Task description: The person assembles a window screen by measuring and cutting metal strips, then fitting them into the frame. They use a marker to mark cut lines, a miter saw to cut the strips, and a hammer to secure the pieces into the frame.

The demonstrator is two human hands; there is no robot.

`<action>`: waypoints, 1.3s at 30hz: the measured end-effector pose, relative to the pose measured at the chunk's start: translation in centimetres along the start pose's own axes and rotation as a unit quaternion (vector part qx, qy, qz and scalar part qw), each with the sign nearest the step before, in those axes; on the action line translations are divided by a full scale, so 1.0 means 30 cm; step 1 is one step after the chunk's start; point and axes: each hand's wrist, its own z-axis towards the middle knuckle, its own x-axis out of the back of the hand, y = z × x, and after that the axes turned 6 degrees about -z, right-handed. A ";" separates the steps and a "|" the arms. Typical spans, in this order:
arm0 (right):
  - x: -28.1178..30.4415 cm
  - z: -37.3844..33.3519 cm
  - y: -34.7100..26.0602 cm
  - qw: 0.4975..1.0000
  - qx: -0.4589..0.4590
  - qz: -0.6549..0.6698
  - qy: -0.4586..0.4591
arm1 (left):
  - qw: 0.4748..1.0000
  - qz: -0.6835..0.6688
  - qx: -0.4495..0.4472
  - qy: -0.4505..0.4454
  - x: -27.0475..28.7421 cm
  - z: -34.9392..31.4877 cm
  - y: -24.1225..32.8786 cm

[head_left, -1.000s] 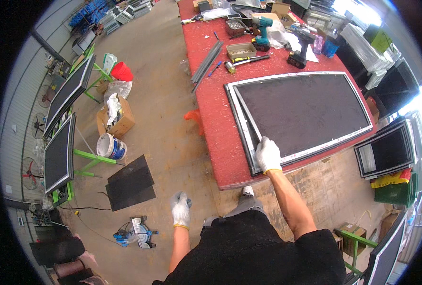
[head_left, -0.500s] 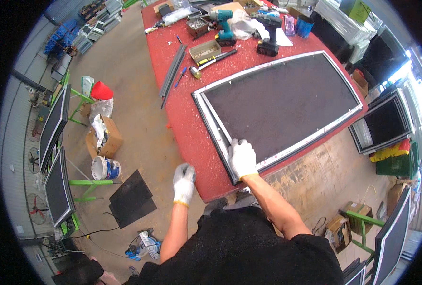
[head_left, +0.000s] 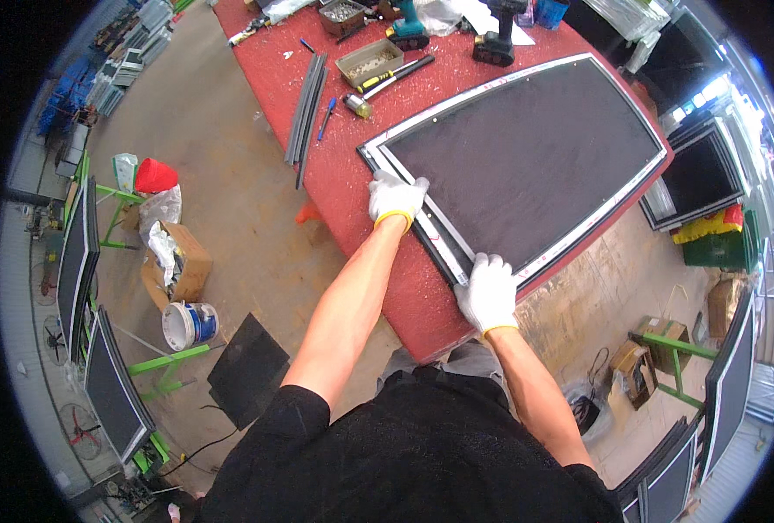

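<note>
A dark panel (head_left: 526,152) with a white and black frame lies on the red table (head_left: 422,301). Along its left side a narrow white strip (head_left: 443,222) runs inside the frame edge. My left hand (head_left: 397,197), in a white glove with a yellow cuff, is closed on the strip towards its far end. At the near corner my right hand (head_left: 489,296), gloved the same way, has its fingers closed over the strip's near end. The gloves hide both gripped parts and the fingertips.
Long grey strips (head_left: 306,109), a blue pen (head_left: 327,118), a hammer (head_left: 395,74), a tray of small parts (head_left: 369,61) and a black cordless drill (head_left: 494,44) lie beyond the panel. Left on the floor stand a cardboard box (head_left: 190,261) and a white bucket (head_left: 190,324).
My left hand has come from beside the table up onto the panel's left edge. My right hand stays at the near corner, and the view has shifted.
</note>
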 end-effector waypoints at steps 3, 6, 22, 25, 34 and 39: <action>-0.007 0.000 0.002 1.000 0.012 -0.002 0.004 | 1.000 0.000 -0.029 0.005 0.002 0.027 -0.011; -0.010 0.005 0.013 1.000 -0.003 -0.006 -0.024 | 0.999 0.008 -0.048 -0.018 0.002 0.060 -0.022; 0.170 0.196 0.250 0.960 -0.021 0.190 -0.205 | 0.939 0.211 -0.271 -0.004 0.109 0.032 -0.037; 0.186 0.204 0.279 0.973 -0.014 0.151 -0.175 | 0.752 0.124 -0.632 -0.140 0.077 -0.124 -0.074; 0.050 -0.032 0.030 0.997 -0.056 -0.002 -0.048 | 0.616 0.185 -0.695 -0.322 -0.121 -0.248 -0.049; 0.001 -0.036 0.044 0.998 -0.046 -0.030 -0.033 | 0.601 0.167 -0.721 -0.301 -0.142 -0.224 -0.067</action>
